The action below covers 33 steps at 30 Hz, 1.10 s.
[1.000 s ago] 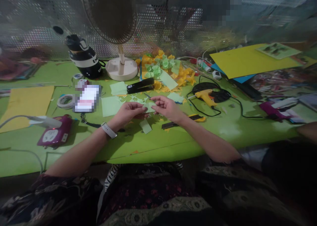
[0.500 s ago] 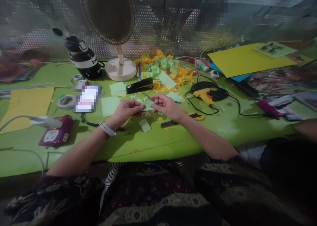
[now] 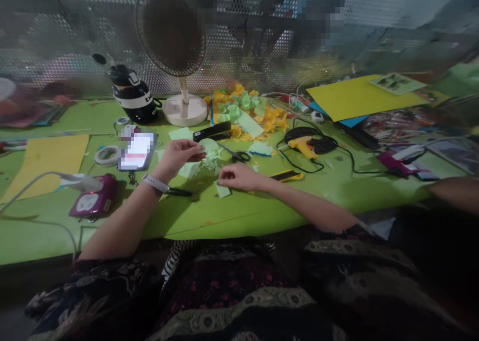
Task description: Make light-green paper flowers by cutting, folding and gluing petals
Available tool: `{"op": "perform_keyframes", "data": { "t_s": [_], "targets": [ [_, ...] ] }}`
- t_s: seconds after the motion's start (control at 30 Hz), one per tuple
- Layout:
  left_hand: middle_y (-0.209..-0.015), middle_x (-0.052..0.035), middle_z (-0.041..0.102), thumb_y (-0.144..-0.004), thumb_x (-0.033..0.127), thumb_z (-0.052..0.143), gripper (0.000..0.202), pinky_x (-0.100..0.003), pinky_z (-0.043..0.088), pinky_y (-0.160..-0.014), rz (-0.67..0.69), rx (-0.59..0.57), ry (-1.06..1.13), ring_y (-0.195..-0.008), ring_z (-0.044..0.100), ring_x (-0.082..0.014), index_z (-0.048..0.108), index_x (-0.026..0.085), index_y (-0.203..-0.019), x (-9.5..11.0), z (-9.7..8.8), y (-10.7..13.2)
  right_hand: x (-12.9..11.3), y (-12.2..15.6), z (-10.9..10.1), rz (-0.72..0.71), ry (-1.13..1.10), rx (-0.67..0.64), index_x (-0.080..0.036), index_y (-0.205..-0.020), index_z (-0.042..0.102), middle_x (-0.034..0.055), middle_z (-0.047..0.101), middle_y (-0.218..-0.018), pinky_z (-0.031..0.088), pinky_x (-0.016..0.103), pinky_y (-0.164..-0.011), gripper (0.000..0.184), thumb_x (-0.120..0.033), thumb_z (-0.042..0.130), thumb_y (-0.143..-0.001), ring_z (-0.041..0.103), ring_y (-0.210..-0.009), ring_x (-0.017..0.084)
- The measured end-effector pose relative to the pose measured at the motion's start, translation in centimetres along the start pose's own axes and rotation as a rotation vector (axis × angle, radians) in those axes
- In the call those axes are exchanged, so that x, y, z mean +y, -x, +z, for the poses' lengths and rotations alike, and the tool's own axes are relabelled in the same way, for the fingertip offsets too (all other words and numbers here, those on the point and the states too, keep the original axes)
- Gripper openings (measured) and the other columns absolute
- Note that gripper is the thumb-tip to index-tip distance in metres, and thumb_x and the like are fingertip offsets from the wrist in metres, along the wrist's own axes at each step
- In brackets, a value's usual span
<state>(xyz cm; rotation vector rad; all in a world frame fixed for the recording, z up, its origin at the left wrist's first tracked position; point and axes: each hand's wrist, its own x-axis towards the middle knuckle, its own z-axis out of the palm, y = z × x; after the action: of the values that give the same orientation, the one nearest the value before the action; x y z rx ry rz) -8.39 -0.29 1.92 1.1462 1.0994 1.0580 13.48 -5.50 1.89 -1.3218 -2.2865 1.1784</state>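
My left hand (image 3: 181, 157) pinches a thin, rounded piece of pale green paper (image 3: 210, 145) above several green paper scraps (image 3: 211, 160). Lower on the table, my right hand (image 3: 241, 176) has its fingertips closed on the top of a small pale green paper strip (image 3: 223, 189). Scissors (image 3: 240, 155) with dark handles lie just beyond the right hand. Partly behind the right wrist is a yellow utility knife (image 3: 290, 175). A black stapler (image 3: 212, 131) lies behind the scraps, and green paper flowers (image 3: 234, 109) with orange ones (image 3: 275, 119) are heaped farther back.
A fan (image 3: 185, 110) and a dark bottle (image 3: 136, 101) stand at the back left. Near my left arm are a phone (image 3: 137, 151), a tape roll (image 3: 107, 155) and a purple power device (image 3: 93, 196). A yellow glue gun (image 3: 304, 146) lies right, its black cord looping over the table.
My hands have separated. The left has moved left with the paper piece, while the right has come down to the paper strip near the front. The scissors are now uncovered.
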Motion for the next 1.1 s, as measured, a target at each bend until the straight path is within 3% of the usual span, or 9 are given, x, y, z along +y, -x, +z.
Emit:
{"op": "perform_keyframes", "data": {
  "t_s": [0.2,0.33,0.47,0.6,0.7,0.83,1.1],
  "targets": [
    [-0.071,-0.0068,0.074,-0.067,0.02,0.086,0.023,-0.031,0.064,-0.073,-0.001,-0.001,0.019,-0.065,0.073,-0.0167,0.069,0.009,-0.078,-0.1,-0.6,-0.5,0.3,0.0,-3.6,-0.042,-0.144,0.175,-0.016,-0.081,0.064,0.003,0.065,-0.075,0.044,0.029,-0.064,0.026,-0.041,0.07,-0.082,0.055,-0.065,0.013],
    [-0.07,-0.0064,0.074,-0.069,0.017,0.085,0.02,-0.029,0.063,-0.072,-0.03,-0.005,0.025,-0.066,0.074,-0.0161,0.068,0.009,-0.077,0.0,-0.5,-0.3,1.5,-0.9,-6.5,-0.069,-0.098,0.454,-0.016,-0.08,0.063,0.0002,0.061,-0.068,0.043,0.027,-0.061,0.027,-0.042,0.069,-0.082,0.052,-0.059,0.011],
    [-0.069,-0.0065,0.074,-0.071,0.015,0.083,0.016,-0.026,0.062,-0.07,-0.082,-0.04,-0.01,-0.063,0.073,-0.0142,0.069,0.009,-0.076,0.1,-0.1,0.0,3.7,-1.2,-7.8,0.092,0.073,0.553,-0.015,-0.094,0.068,0.0033,0.069,-0.075,0.046,0.029,-0.064,0.028,-0.039,0.072,-0.08,0.06,-0.064,0.015],
    [-0.068,-0.0059,0.073,-0.069,0.016,0.085,0.018,-0.027,0.062,-0.07,-0.105,-0.042,-0.022,-0.063,0.072,-0.0144,0.069,0.01,-0.075,0.1,0.0,0.0,5.9,1.3,-9.2,0.219,0.247,0.639,-0.014,-0.099,0.072,0.0085,0.075,-0.088,0.05,0.032,-0.071,0.025,-0.033,0.065,-0.085,0.067,-0.074,0.02],
    [-0.069,-0.0065,0.074,-0.067,0.018,0.086,0.02,-0.028,0.062,-0.071,-0.106,-0.041,-0.032,-0.064,0.073,-0.0152,0.069,0.01,-0.075,0.0,-0.2,-0.2,7.0,4.2,-10.7,0.236,0.332,0.68,-0.015,-0.094,0.074,0.0103,0.076,-0.095,0.052,0.035,-0.079,0.019,-0.026,0.061,-0.084,0.07,-0.086,0.023],
    [-0.07,-0.007,0.074,-0.067,0.017,0.087,0.02,-0.028,0.062,-0.072,-0.139,-0.06,-0.049,-0.064,0.073,-0.0148,0.068,0.011,-0.073,-0.1,-0.3,-0.2,7.8,6.8,-11.7,0.289,0.361,0.66,-0.017,-0.091,0.074,0.0106,0.076,-0.093,0.053,0.037,-0.079,0.017,-0.025,0.061,-0.083,0.07,-0.085,0.025],
    [-0.07,-0.007,0.075,-0.07,0.02,0.086,0.019,-0.027,0.061,-0.069,-0.269,-0.326,-0.176,-0.064,0.072,-0.0143,0.069,0.011,-0.073,-1.0,1.3,1.0,7.2,5.2,-9.6,0.185,0.333,0.482,-0.017,-0.092,0.074,0.0083,0.075,-0.084,0.05,0.034,-0.072,0.02,-0.03,0.062,-0.085,0.068,-0.078,0.022]
  ]
}}
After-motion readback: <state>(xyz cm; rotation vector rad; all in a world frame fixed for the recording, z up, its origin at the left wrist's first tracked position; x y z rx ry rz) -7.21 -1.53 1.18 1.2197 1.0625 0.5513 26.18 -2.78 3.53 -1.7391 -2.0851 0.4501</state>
